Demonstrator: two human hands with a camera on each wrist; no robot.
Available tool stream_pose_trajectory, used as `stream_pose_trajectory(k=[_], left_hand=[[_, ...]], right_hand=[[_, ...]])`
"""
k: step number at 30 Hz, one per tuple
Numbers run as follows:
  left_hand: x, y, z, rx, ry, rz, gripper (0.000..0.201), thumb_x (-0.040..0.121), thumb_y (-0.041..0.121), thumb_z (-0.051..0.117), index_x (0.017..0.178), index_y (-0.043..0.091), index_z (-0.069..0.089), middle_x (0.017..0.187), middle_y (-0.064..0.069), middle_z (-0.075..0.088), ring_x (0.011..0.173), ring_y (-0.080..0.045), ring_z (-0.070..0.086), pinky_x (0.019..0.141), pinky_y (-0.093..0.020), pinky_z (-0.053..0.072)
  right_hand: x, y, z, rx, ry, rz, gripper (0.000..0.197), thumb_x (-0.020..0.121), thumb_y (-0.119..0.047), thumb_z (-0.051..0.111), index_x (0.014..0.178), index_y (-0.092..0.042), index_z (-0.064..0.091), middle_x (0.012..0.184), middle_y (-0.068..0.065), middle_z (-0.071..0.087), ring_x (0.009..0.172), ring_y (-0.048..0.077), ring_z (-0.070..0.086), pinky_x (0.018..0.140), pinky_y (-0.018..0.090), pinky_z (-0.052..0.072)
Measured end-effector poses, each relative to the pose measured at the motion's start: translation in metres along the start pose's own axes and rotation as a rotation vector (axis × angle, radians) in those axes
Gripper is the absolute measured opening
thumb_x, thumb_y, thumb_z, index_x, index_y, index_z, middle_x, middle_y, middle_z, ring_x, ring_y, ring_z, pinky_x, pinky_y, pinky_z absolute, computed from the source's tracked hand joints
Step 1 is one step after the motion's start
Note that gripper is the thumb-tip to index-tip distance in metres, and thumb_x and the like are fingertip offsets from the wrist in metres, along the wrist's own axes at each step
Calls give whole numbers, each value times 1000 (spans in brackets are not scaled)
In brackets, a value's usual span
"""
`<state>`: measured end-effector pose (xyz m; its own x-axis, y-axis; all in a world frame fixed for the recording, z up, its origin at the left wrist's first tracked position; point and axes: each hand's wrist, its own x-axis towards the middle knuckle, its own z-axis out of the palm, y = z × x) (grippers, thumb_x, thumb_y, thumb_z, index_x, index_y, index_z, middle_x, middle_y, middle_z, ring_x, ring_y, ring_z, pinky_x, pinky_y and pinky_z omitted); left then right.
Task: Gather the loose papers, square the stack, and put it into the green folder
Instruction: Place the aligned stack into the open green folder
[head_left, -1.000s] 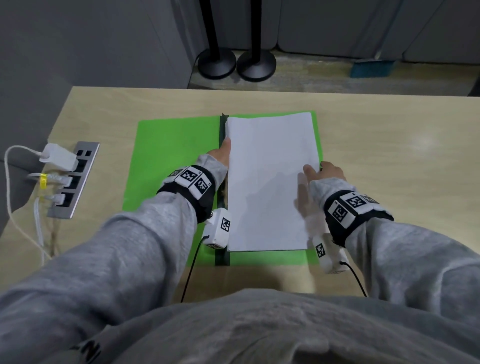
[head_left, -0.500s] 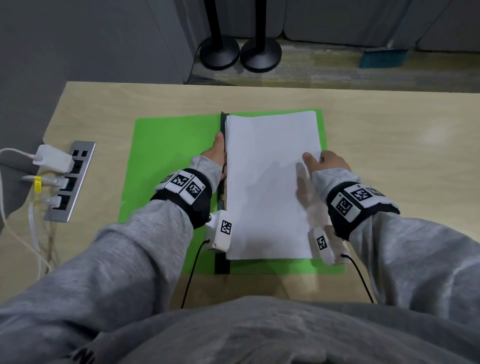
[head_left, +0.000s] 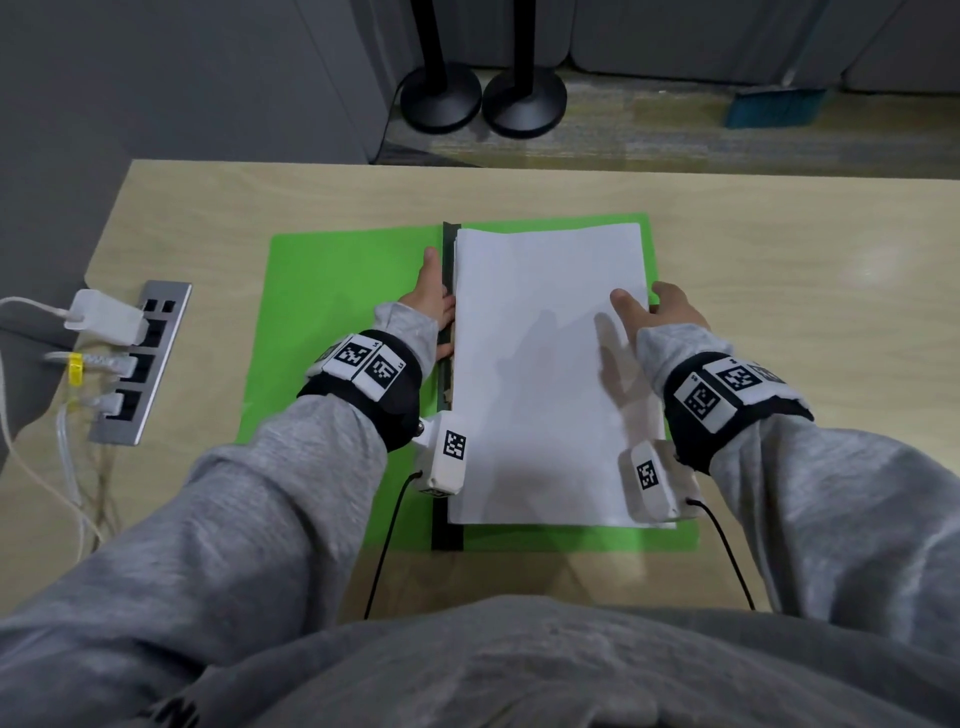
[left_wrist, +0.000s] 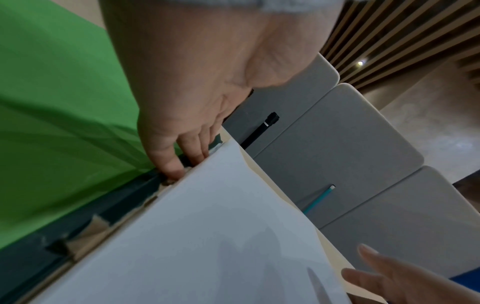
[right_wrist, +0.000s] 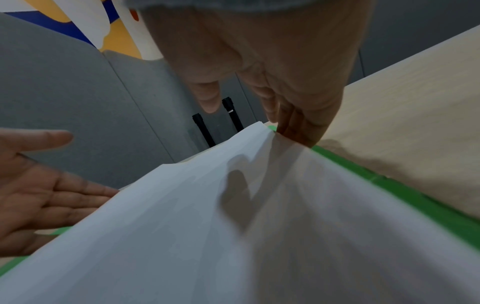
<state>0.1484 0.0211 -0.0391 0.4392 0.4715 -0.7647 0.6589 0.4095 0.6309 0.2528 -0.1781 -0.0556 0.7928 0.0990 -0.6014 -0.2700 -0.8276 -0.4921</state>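
Note:
The green folder (head_left: 343, 332) lies open on the wooden table, its dark spine (head_left: 445, 530) running down the middle. A white paper stack (head_left: 540, 364) rests on the folder's right half. My left hand (head_left: 431, 296) stands along the stack's left edge by the spine, its straight fingers (left_wrist: 168, 164) pressed against the sheets' edge. At the stack's right edge is my right hand (head_left: 660, 306), fingertips (right_wrist: 298, 131) touching the edge and the thumb held free above the paper (right_wrist: 233, 226). Neither hand grips anything.
A grey power strip (head_left: 140, 364) with a white charger and cables sits in the table's left edge. Two black round stand bases (head_left: 483, 98) and a teal brush (head_left: 774, 104) are on the floor beyond the far edge. Bare wood (head_left: 805, 291) lies right of the folder.
Both hands have slid a little farther away from me along the stack's side edges. The stack stays on the folder's right half.

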Motion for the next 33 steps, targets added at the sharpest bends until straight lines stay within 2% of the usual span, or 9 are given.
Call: stream_pose_trajectory(k=[2,5,10,13,17,20,24,28,33], left_hand=[[-2,0,0,-17,32,5,84,87,70,26,144,9,31,135,0,51,122,-14,49,95,-36,40],[9,-5,-4,-11,79,-20,101,70,85,36,141,13,36,100,7,54,96,-14,52,67,-31,45],[-10,6,2,33,35,-1,77,89,68,27,140,11,39,138,1,51,124,-14,48,89,-33,39],[-10,4,3,15,39,-4,76,90,67,26,140,11,39,142,-1,48,128,-14,45,96,-37,36],[-7,4,0,15,37,-24,77,89,68,26,140,11,38,141,1,49,128,-14,45,95,-38,35],[-11,2,1,-20,58,-14,76,83,73,33,128,14,50,112,5,59,112,-14,52,82,-32,43],[14,-11,-5,-34,76,-39,120,45,89,44,140,15,39,108,6,56,103,-13,55,64,-27,45],[-31,5,2,7,-12,4,82,88,70,24,146,12,28,144,1,45,130,-14,44,89,-29,38],[-43,-4,-7,-41,-64,-57,84,90,69,15,148,10,19,154,-5,29,139,-19,33,113,-37,26]], right_hand=[[1,0,0,15,1,-8,68,91,-54,43,147,-20,23,145,7,43,131,32,43,106,40,32],[2,0,1,46,5,-36,70,90,-53,46,147,-20,22,147,6,42,132,30,42,108,39,31],[3,-4,5,72,3,-61,71,89,-52,49,147,-22,23,148,6,39,132,30,43,109,39,33],[4,-5,7,55,6,-69,70,88,-53,49,146,-23,24,148,5,39,131,30,43,109,40,34],[6,-4,6,42,12,-44,72,87,-55,49,146,-22,23,147,6,40,131,31,43,109,41,33],[7,-2,4,45,20,-24,73,88,-56,47,146,-21,22,146,7,42,129,32,45,109,42,34],[5,-1,8,40,21,-33,68,91,-53,45,146,-21,21,147,6,41,132,30,43,108,39,32],[-1,-2,8,10,-7,-29,69,91,-55,41,147,-23,18,148,5,40,132,31,42,110,41,31],[-8,10,-2,-83,-4,41,69,88,-65,30,146,-28,18,143,7,46,129,36,44,108,47,30]])
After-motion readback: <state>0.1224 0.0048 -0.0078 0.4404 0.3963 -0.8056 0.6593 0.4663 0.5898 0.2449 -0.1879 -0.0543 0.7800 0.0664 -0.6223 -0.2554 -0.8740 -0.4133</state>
